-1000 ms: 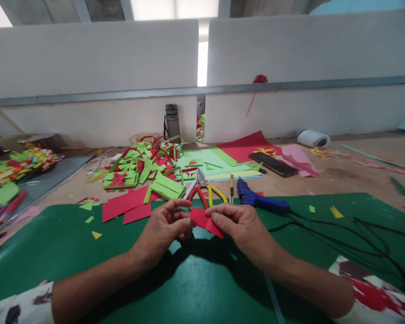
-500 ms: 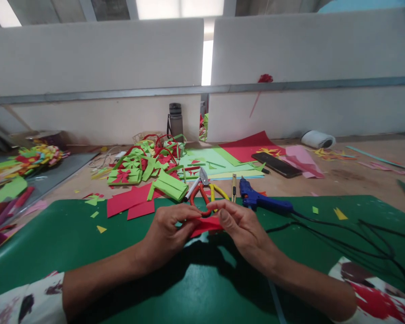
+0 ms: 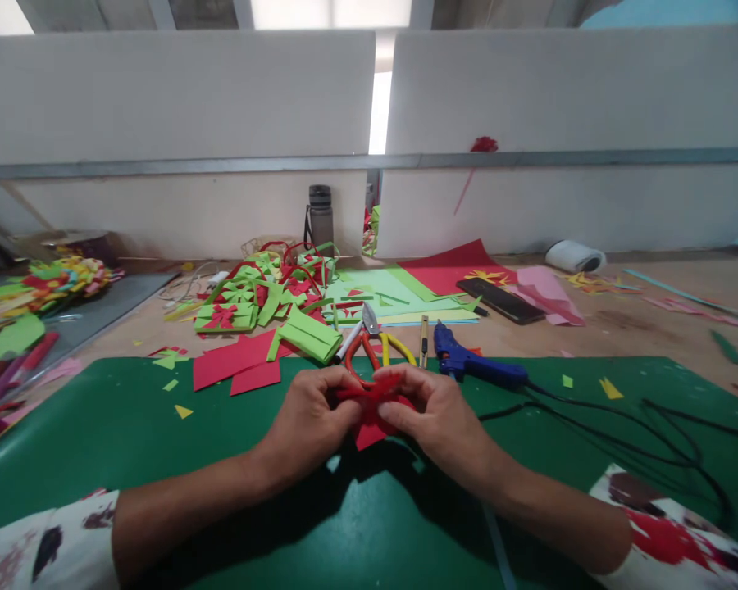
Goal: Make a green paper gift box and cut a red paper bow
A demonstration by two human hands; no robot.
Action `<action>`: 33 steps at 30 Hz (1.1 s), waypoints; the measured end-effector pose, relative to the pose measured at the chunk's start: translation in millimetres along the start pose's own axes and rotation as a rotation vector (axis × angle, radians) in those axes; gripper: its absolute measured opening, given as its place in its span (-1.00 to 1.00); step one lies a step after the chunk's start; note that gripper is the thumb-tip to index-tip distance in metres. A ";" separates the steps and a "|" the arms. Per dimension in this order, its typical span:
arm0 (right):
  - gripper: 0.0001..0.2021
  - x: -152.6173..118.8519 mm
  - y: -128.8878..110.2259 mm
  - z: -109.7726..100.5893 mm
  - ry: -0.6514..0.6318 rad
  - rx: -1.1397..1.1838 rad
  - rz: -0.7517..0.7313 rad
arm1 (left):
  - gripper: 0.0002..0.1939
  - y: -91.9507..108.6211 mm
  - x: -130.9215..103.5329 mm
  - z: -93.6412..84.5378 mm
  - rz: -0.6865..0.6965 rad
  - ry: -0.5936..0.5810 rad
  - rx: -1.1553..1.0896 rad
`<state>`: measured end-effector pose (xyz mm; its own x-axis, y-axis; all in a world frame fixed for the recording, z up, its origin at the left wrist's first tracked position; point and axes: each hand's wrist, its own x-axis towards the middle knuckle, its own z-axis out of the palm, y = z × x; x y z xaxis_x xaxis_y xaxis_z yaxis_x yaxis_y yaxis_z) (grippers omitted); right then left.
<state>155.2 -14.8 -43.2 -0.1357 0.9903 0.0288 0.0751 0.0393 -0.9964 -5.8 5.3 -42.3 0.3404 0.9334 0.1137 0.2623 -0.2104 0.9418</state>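
Both hands meet over the green mat (image 3: 271,524), low in the middle of the head view. My left hand (image 3: 316,414) pinches the left side of a folded red paper piece (image 3: 371,428). On its right side, the thumb and fingers of my right hand (image 3: 434,414) hold the same piece. A pointed part of the red paper hangs down between the hands, and its upper folds are partly hidden by the fingers. Just beyond the hands lie pliers with red handles (image 3: 350,359), yellow handles (image 3: 399,348) and a white marker (image 3: 348,342).
A blue glue gun (image 3: 483,365) with a black cable lies to the right, beside a cutter (image 3: 424,340). Behind are a phone (image 3: 503,301), red sheets (image 3: 227,362), a folded green paper piece (image 3: 311,335), a pile of green and red paper (image 3: 271,287) and a bottle (image 3: 321,217).
The red paper has turned from a flat strip to a folded shape with a point hanging down. My fingers have curled closer together around it. The view has shifted slightly.
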 end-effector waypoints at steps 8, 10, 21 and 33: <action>-0.84 -1.4 -1.7 -0.3 -0.031 0.042 0.023 | -0.85 9.4 -0.4 3.1 -0.267 -0.147 -0.370; -0.79 -0.8 -0.1 -1.2 -0.027 0.020 0.017 | -0.82 6.7 -1.3 4.1 -0.272 -0.140 -0.395; -0.77 0.2 3.3 -0.6 0.001 -0.051 0.035 | -0.88 1.6 -2.4 8.3 -0.283 -0.173 -0.447; -0.80 7.6 -3.1 -9.2 0.049 -0.292 -0.059 | -0.79 -4.0 2.6 3.0 -0.310 -0.122 -0.634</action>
<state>163.0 -6.2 -39.1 -0.1008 0.9902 0.0967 0.3507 0.1263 -0.9279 -3.3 7.7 -46.8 0.4432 0.8760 -0.1901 -0.1997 0.3032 0.9318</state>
